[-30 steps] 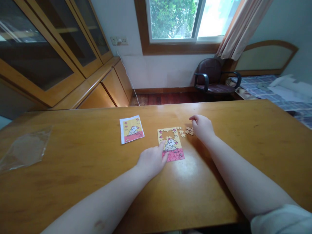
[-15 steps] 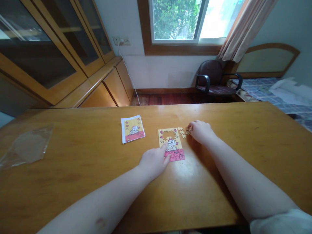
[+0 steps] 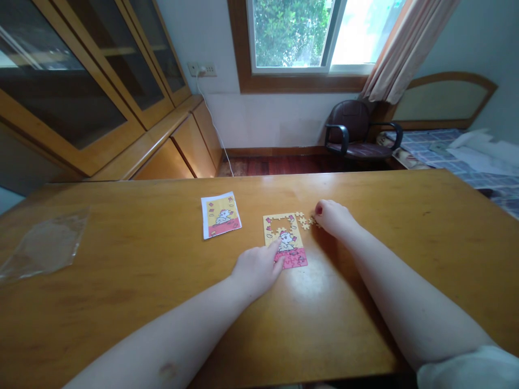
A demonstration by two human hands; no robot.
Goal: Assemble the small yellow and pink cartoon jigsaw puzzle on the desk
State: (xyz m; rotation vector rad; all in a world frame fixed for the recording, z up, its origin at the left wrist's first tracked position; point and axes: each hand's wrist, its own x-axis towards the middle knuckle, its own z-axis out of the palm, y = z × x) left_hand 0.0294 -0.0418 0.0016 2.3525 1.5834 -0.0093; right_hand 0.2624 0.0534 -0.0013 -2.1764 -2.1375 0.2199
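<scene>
A small jigsaw puzzle (image 3: 287, 244) with a yellow top, a white animal and a red bottom lies on the wooden table (image 3: 141, 281); a gap shows in its upper part. My left hand (image 3: 258, 268) rests on the puzzle's lower left edge, forefinger stretched out onto it, the other fingers curled under. Loose puzzle pieces (image 3: 304, 220) lie just right of the puzzle's top. My right hand (image 3: 331, 217) sits over these pieces with its fingers curled down onto them. Whether it grips a piece is hidden.
A printed reference picture (image 3: 220, 215) of the same image lies left of the puzzle. A clear plastic bag (image 3: 42, 246) lies at the table's far left. Beyond the table stand a wooden cabinet (image 3: 93, 92), a dark armchair (image 3: 352, 129) and a bed (image 3: 466, 151).
My right hand came down from a raised, spread pose onto the loose pieces and curled its fingers over them. My left hand stayed on the puzzle.
</scene>
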